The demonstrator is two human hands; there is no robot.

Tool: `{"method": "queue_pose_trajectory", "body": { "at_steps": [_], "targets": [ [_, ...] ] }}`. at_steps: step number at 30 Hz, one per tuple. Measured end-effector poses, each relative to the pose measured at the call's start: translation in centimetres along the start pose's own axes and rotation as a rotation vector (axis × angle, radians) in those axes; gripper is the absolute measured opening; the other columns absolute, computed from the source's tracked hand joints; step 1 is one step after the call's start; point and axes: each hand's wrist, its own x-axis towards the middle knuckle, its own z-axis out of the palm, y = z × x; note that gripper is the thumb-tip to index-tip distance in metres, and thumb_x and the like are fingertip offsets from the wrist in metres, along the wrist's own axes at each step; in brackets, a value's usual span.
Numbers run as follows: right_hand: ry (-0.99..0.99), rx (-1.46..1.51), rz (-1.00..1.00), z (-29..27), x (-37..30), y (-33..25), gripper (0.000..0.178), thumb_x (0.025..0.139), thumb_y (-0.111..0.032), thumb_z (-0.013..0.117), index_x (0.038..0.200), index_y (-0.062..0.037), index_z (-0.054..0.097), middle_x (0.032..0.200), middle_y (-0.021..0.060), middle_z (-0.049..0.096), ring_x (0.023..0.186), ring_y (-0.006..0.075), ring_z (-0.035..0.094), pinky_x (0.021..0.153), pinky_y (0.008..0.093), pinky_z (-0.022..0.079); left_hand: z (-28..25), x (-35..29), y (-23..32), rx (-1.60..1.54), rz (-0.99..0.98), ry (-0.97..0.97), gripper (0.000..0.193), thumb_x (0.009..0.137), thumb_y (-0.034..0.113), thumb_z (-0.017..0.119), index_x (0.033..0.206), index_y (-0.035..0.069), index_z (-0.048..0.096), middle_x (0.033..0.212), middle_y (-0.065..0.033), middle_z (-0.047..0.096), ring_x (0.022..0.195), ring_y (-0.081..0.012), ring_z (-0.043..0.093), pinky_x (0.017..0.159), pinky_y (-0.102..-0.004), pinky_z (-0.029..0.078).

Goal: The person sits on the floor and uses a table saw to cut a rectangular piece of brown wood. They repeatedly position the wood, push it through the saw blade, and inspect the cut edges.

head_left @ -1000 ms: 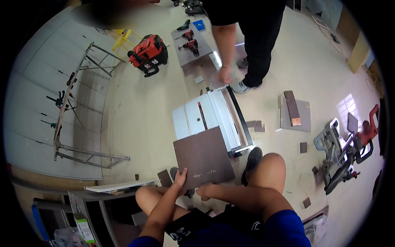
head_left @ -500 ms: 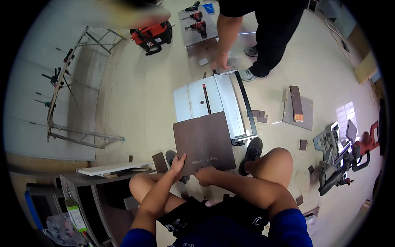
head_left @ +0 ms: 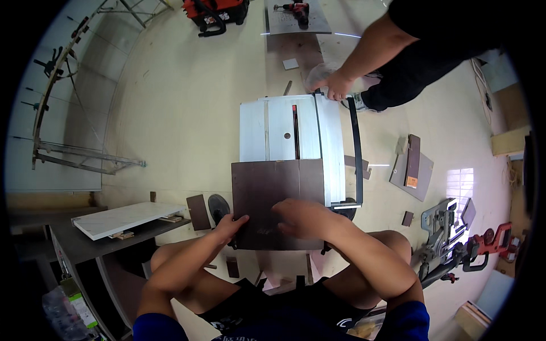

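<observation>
A dark brown rectangular board (head_left: 273,184) lies over the near part of a white table saw top (head_left: 253,128), its far edge reaching the near end of the long dark blade slot (head_left: 296,133). My left hand (head_left: 230,226) grips the board's left edge, thumb on the upper face. My right hand (head_left: 301,217) is over the board's middle, fingers apart and not wrapped round anything. It covers part of the board; whether it touches is hard to tell. Another person's hand (head_left: 336,85) is at the far end of the saw's fence (head_left: 330,136).
A red machine with a black hose (head_left: 219,14) stands at the far left, a red drill (head_left: 296,12) on a grey panel. On the right are a miter saw (head_left: 449,238) and brown offcuts (head_left: 413,162). At left, a white panel (head_left: 128,219) lies on a dark cabinet (head_left: 62,238).
The board has turned square to the saw and its fence. My right hand has moved from the near edge to above its face. The other person's arm has shifted right; my view has shifted too.
</observation>
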Motion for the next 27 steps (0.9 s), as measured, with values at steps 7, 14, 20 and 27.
{"method": "queue_pose_trajectory", "body": {
  "at_steps": [7, 14, 20, 27],
  "targets": [
    [0.153, 0.08, 0.187, -6.1, 1.4, 4.4, 0.049, 0.09, -0.024, 0.061, 0.132, -0.0014, 0.053, 0.125, 0.0212, 0.062, 0.115, 0.0385, 0.059, 0.1, 0.0442, 0.046, -3.2, 6.4, -6.0, 0.14, 0.11, -0.172, 0.042, 0.1, 0.026, 0.06, 0.132, -0.001, 0.055, 0.123, -0.011, 0.065, 0.111, -0.0209, 0.061, 0.095, -0.0354, 0.049],
    [0.202, 0.034, 0.354, -6.7, 1.2, 11.8, 0.044, 0.088, -0.017, 0.064, 0.127, 0.0017, 0.056, 0.117, 0.0238, 0.065, 0.098, 0.0349, 0.068, 0.087, 0.0416, 0.054, -2.9, 4.7, -3.8, 0.271, 0.216, -0.137, 0.05, 0.098, 0.034, 0.061, 0.131, -0.003, 0.056, 0.122, -0.0172, 0.066, 0.112, -0.0238, 0.063, 0.098, -0.0351, 0.047],
    [0.321, 0.021, 0.486, -6.0, 4.1, 15.6, 0.037, 0.085, -0.023, 0.064, 0.107, 0.0054, 0.06, 0.104, 0.028, 0.064, 0.106, 0.0438, 0.06, 0.095, 0.0478, 0.048, -2.5, 5.3, -3.8, 0.099, 0.197, -0.197, 0.046, 0.099, 0.026, 0.06, 0.132, -0.006, 0.053, 0.125, -0.0177, 0.064, 0.114, -0.0224, 0.06, 0.1, -0.0353, 0.046],
    [0.326, -0.064, 0.414, -5.5, 4.4, 15.5, 0.029, 0.085, -0.019, 0.059, 0.102, 0.0044, 0.059, 0.1, 0.0262, 0.065, 0.105, 0.0408, 0.062, 0.093, 0.0467, 0.05, -2.2, 4.6, -3.2, -0.009, 0.095, -0.203, 0.043, 0.102, 0.023, 0.057, 0.131, -0.009, 0.05, 0.126, -0.018, 0.062, 0.115, -0.0232, 0.059, 0.101, -0.0368, 0.047]
  ]
}}
